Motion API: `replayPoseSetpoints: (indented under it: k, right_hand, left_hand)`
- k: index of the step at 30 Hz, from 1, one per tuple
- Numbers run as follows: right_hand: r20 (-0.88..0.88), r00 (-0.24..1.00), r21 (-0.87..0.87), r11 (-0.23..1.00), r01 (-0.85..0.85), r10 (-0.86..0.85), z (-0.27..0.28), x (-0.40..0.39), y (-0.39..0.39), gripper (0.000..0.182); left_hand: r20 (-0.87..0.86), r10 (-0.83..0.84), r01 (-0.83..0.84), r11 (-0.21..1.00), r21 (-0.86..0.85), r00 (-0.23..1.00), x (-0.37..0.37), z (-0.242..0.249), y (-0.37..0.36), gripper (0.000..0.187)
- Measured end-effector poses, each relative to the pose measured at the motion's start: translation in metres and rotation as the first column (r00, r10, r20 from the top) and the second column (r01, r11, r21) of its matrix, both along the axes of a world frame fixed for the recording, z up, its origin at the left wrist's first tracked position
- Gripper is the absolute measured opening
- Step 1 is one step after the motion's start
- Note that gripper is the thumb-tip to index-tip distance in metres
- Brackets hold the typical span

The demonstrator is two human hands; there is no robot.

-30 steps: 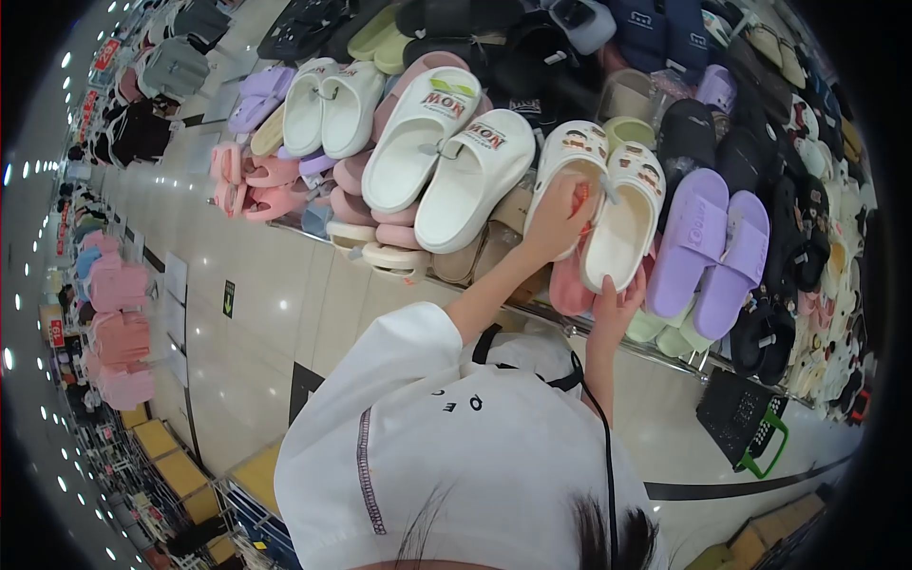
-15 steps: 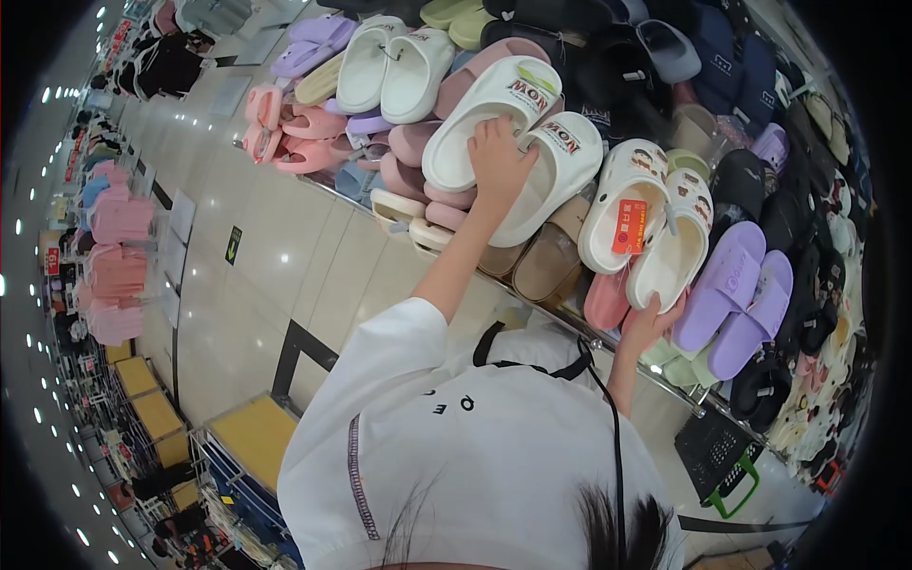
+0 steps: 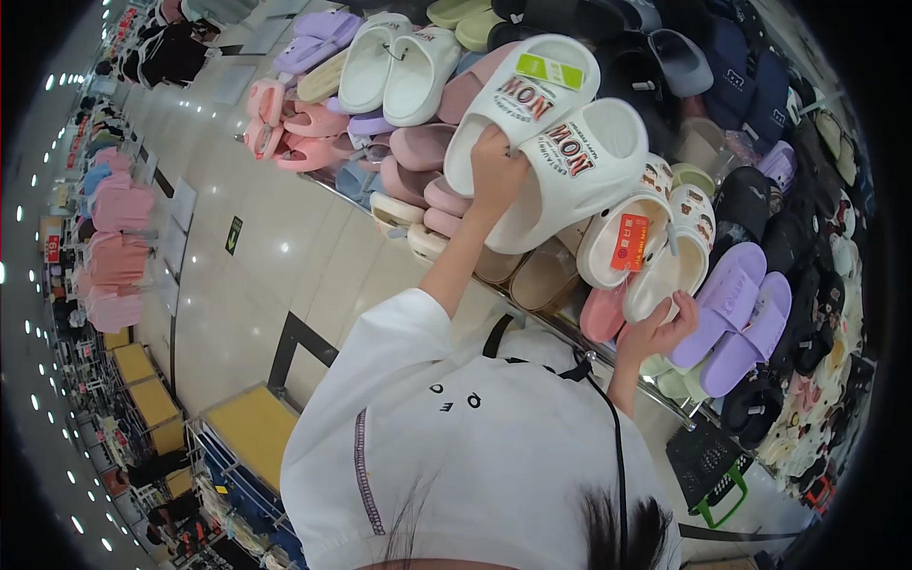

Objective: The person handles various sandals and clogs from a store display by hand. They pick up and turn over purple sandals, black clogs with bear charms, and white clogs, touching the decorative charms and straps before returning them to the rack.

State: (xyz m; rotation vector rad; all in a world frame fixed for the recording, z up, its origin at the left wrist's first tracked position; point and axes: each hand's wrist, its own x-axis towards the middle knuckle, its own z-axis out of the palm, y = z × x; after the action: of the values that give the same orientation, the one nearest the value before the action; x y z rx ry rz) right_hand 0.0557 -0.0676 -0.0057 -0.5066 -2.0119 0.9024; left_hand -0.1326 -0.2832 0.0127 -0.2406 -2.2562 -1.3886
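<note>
A pair of white slippers [image 3: 597, 157] with "WOW"-like lettering and a green tag is tilted up above the display. My left hand [image 3: 501, 173] grips the pair where the two shoes meet, fingers tucked inside. Just right of it lies a pair of white clogs [image 3: 676, 242] with small cartoon charms and a red tag. My right hand [image 3: 658, 334] is beside the heel end of these clogs, fingers apart and loosely bent, holding nothing. Purple slippers [image 3: 727, 318] lie to the right of that hand.
Slippers in many colours crowd the display, including another white pair [image 3: 397, 76] and pink ones [image 3: 313, 138]. A metal rail [image 3: 541, 323] runs along its front edge. A black basket [image 3: 698, 465] with a green handle stands low on the right.
My left hand has raised and tipped the white slippers, so their lettered tops show more. My right hand has come off the white clogs and its fingers have turned upward.
</note>
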Motion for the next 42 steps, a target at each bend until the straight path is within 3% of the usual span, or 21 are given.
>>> replayPoseSetpoints:
  k: [2, 4, 5, 6, 7, 8, 9, 11, 12, 15, 18, 24, 30, 31, 32, 33, 34, 36, 38, 42]
  right_hand:
    - [0.024, 0.999, 0.017, 0.999, -0.032, 0.032, 0.002, -0.008, -0.003, 0.021]
    - [-0.088, 0.959, -0.187, 0.941, -0.283, 0.271, 0.003, -0.017, -0.007, 0.023]
    - [-0.133, 0.921, -0.278, 0.878, -0.389, 0.365, 0.001, -0.02, -0.012, 0.027]
    - [-0.135, 0.922, -0.278, 0.879, -0.388, 0.364, 0.002, -0.024, -0.018, 0.027]
    - [-0.178, 0.873, -0.41, 0.773, -0.485, 0.454, 0.005, -0.028, -0.026, 0.03]
    - [-0.235, 0.815, -0.526, 0.636, -0.565, 0.53, 0.007, -0.032, -0.034, 0.034]
    - [-0.238, 0.814, -0.526, 0.635, -0.566, 0.529, 0.013, -0.036, -0.041, 0.034]
    - [-0.249, 0.712, -0.711, 0.375, -0.594, 0.656, 0.03, -0.043, -0.053, 0.045]
    - [-0.252, 0.715, -0.711, 0.377, -0.594, 0.652, 0.035, -0.045, -0.056, 0.045]
    - [-0.272, 0.707, -0.89, 0.109, -0.443, 0.653, 0.041, -0.048, -0.06, 0.058]
    - [-0.255, 0.679, -0.9, 0.088, -0.428, 0.689, 0.06, -0.048, -0.064, 0.056]
    - [-0.284, 0.626, -0.851, 0.109, -0.513, 0.726, 0.039, -0.042, -0.056, 0.045]
    - [-0.232, 0.69, -0.854, 0.196, -0.482, 0.685, 0.012, -0.027, -0.045, 0.032]
    - [-0.233, 0.688, -0.853, 0.196, -0.485, 0.687, 0.008, -0.027, -0.043, 0.032]
    - [-0.244, 0.699, -0.851, 0.196, -0.487, 0.672, 0.003, -0.025, -0.041, 0.031]
    - [-0.257, 0.709, -0.85, 0.196, -0.489, 0.657, 0.002, -0.025, -0.04, 0.03]
    - [-0.261, 0.706, -0.848, 0.194, -0.494, 0.658, 0.002, -0.025, -0.04, 0.03]
    - [-0.273, 0.704, -0.854, 0.171, -0.491, 0.656, 0.004, -0.023, -0.04, 0.029]
    - [-0.282, 0.68, -0.849, 0.155, -0.505, 0.676, 0.006, -0.021, -0.041, 0.028]
    - [-0.276, 0.613, -0.847, 0.114, -0.519, 0.74, 0.006, -0.018, -0.045, 0.026]
  left_hand:
    - [0.002, -0.029, 0.028, 0.976, 0.214, 1.0, 0.012, 0.02, -0.006, 0.029]
    - [-0.044, -0.045, 0.055, 0.96, 0.273, 0.998, 0.02, 0.029, -0.012, 0.028]
    - [0.098, -0.151, 0.058, 0.781, 0.621, 0.984, 0.025, 0.035, -0.013, 0.029]
    - [0.184, -0.298, -0.015, 0.49, 0.871, 0.937, 0.027, 0.04, -0.014, 0.03]
    - [0.045, -0.383, 0.105, 0.361, 0.927, 0.923, 0.014, 0.019, -0.014, 0.031]
    - [0.042, -0.383, 0.108, 0.362, 0.926, 0.923, 0.011, -0.001, -0.017, 0.031]
    - [0.045, -0.369, 0.111, 0.391, 0.914, 0.928, 0.0, -0.001, -0.011, 0.031]
    - [0.051, -0.344, 0.116, 0.448, 0.886, 0.938, 0.021, 0.005, -0.003, 0.031]
    - [0.052, -0.334, 0.12, 0.475, 0.872, 0.941, 0.024, 0.007, 0.004, 0.031]
    - [0.046, -0.313, 0.141, 0.546, 0.826, 0.949, 0.03, 0.014, 0.026, 0.03]
    - [0.042, -0.284, 0.147, 0.612, 0.777, 0.958, 0.058, 0.031, 0.005, 0.03]
    - [0.042, -0.221, 0.138, 0.735, 0.664, 0.974, 0.028, 0.046, -0.003, 0.03]
    - [0.037, -0.136, 0.094, 0.832, 0.547, 0.99, 0.035, 0.058, -0.005, 0.03]
    - [-0.04, -0.031, 0.043, 0.942, 0.334, 0.999, 0.031, 0.053, -0.005, 0.026]
    - [-0.044, -0.027, 0.04, 0.941, 0.335, 0.999, 0.028, 0.05, -0.004, 0.026]
    - [-0.042, 0.027, -0.026, 0.999, 0.028, 0.999, 0.026, 0.047, -0.003, 0.023]
    - [-0.055, 0.079, -0.092, 0.955, -0.281, 0.995, 0.022, 0.043, -0.002, 0.02]
    - [-0.117, 0.03, -0.063, 0.955, -0.29, 0.993, 0.011, 0.024, 0.001, 0.021]
    - [-0.017, -0.002, -0.004, 0.945, -0.328, 1.0, 0.006, 0.008, 0.006, 0.02]
    - [-0.031, 0.013, -0.023, 0.939, -0.342, 0.999, -0.003, -0.026, 0.015, 0.02]
